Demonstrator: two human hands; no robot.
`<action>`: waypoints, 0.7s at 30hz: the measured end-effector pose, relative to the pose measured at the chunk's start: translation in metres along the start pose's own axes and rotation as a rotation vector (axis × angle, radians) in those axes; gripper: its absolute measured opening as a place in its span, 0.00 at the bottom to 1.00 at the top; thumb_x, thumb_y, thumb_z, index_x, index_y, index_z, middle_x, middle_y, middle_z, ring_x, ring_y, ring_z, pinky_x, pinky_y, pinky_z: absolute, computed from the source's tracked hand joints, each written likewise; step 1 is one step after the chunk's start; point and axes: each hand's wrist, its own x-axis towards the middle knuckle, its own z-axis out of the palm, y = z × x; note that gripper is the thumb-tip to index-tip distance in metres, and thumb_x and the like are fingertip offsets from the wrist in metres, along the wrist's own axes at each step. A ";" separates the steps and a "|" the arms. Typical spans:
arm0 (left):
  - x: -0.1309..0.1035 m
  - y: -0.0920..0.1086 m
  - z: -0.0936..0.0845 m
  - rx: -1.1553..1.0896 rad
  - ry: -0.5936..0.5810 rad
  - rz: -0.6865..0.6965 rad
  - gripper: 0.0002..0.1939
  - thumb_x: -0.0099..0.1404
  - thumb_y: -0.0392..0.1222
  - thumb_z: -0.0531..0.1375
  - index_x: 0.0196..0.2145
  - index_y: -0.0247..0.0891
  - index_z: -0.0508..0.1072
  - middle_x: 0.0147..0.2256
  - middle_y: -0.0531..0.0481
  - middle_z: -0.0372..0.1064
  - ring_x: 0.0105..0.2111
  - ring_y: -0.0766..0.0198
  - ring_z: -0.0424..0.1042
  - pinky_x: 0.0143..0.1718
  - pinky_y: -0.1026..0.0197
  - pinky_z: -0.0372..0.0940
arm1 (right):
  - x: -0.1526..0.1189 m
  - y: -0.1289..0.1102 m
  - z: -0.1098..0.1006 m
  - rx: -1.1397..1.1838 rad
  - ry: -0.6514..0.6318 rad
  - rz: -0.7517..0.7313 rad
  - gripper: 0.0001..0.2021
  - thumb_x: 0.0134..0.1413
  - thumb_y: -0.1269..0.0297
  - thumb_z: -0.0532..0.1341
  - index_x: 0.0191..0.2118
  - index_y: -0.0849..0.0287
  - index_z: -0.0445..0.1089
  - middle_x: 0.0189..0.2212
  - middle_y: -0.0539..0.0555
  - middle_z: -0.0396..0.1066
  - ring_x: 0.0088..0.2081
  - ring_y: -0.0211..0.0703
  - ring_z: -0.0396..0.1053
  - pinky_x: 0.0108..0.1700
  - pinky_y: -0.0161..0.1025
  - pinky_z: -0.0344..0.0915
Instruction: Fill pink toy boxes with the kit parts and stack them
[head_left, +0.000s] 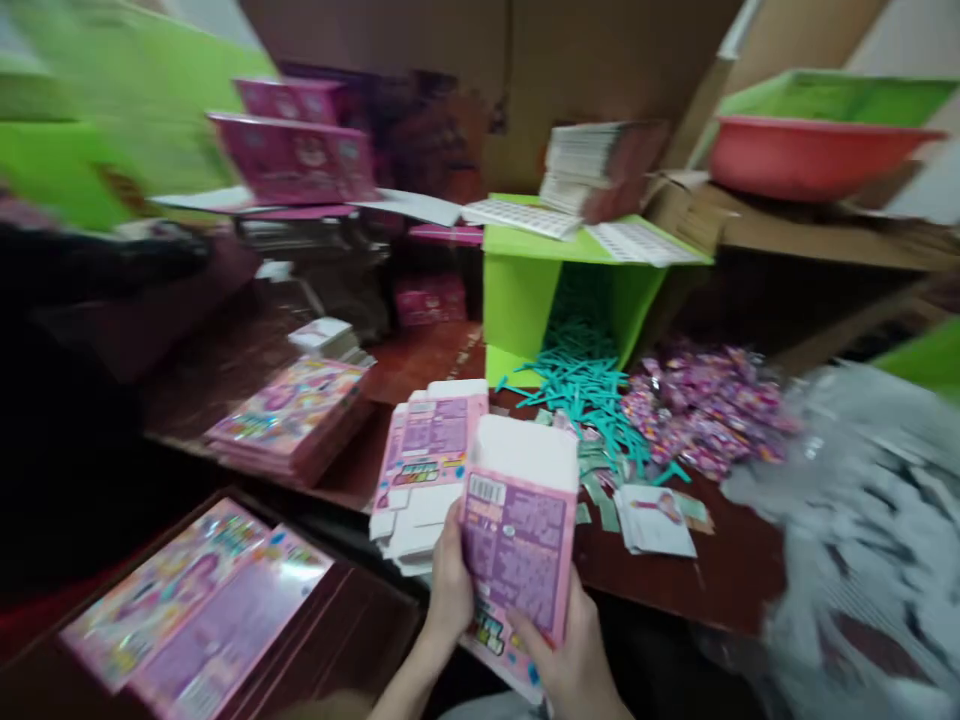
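Head view: left hand (451, 585), right hand (574, 650) grip 1 pink box (517, 545).

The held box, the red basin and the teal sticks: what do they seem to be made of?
Held box: probably thin cardboard with a printed, perhaps coated face; its white flap looks like bare board.
Red basin: likely plastic, smooth-looking, judging by its even colour and curved wall.
Teal sticks: seemingly plastic, given their uniform colour and similar shapes; blur leaves the finish open.

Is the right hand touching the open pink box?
Touching: the head view shows the right hand around the pink box, its thumb lying over the printed face.
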 end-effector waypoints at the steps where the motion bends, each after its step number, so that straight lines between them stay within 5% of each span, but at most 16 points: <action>1: -0.002 -0.009 0.002 0.017 -0.011 -0.048 0.26 0.61 0.62 0.53 0.42 0.36 0.72 0.45 0.46 0.71 0.49 0.56 0.66 0.53 0.56 0.59 | 0.001 0.000 -0.006 0.069 -0.083 0.049 0.29 0.47 0.53 0.65 0.53 0.62 0.64 0.47 0.62 0.71 0.48 0.53 0.70 0.51 0.45 0.67; 5: -0.021 -0.038 0.004 -0.072 -0.146 -0.304 0.20 0.54 0.55 0.63 0.36 0.38 0.68 0.33 0.51 0.71 0.34 0.60 0.69 0.36 0.61 0.64 | 0.006 0.007 -0.050 0.389 -0.351 0.282 0.25 0.47 0.51 0.66 0.48 0.60 0.68 0.44 0.59 0.73 0.45 0.52 0.71 0.49 0.48 0.68; 10: -0.042 -0.059 0.009 -0.056 -0.498 -0.312 0.23 0.58 0.50 0.62 0.49 0.41 0.64 0.41 0.48 0.71 0.36 0.61 0.70 0.38 0.61 0.64 | 0.007 0.032 -0.081 0.542 -0.062 0.310 0.26 0.49 0.56 0.66 0.54 0.53 0.62 0.51 0.55 0.69 0.48 0.47 0.69 0.51 0.46 0.65; 14: -0.037 -0.059 0.019 0.052 -0.409 -0.081 0.34 0.55 0.47 0.64 0.58 0.48 0.58 0.57 0.50 0.60 0.53 0.56 0.62 0.51 0.60 0.58 | 0.011 0.047 -0.080 0.548 -0.104 0.197 0.34 0.48 0.62 0.66 0.60 0.48 0.53 0.53 0.52 0.66 0.47 0.43 0.68 0.49 0.40 0.65; 16: -0.036 -0.056 0.024 0.116 -0.386 -0.021 0.19 0.58 0.51 0.60 0.45 0.40 0.71 0.47 0.49 0.69 0.47 0.57 0.66 0.46 0.62 0.60 | 0.014 0.052 -0.080 0.459 -0.094 0.148 0.19 0.50 0.59 0.64 0.48 0.55 0.66 0.38 0.50 0.72 0.36 0.39 0.69 0.39 0.35 0.66; 18: -0.037 -0.053 0.028 0.172 -0.400 -0.038 0.16 0.62 0.52 0.55 0.28 0.36 0.72 0.32 0.49 0.70 0.35 0.60 0.67 0.37 0.63 0.61 | 0.018 0.056 -0.079 0.366 -0.025 0.115 0.12 0.54 0.56 0.60 0.29 0.60 0.69 0.25 0.48 0.67 0.27 0.36 0.64 0.31 0.33 0.62; 21: -0.040 -0.059 0.034 0.126 -0.341 -0.084 0.13 0.62 0.48 0.54 0.30 0.37 0.72 0.33 0.50 0.70 0.35 0.61 0.67 0.38 0.63 0.61 | 0.022 0.059 -0.075 0.395 0.070 0.103 0.09 0.52 0.59 0.59 0.28 0.59 0.69 0.32 0.51 0.70 0.31 0.39 0.66 0.34 0.33 0.63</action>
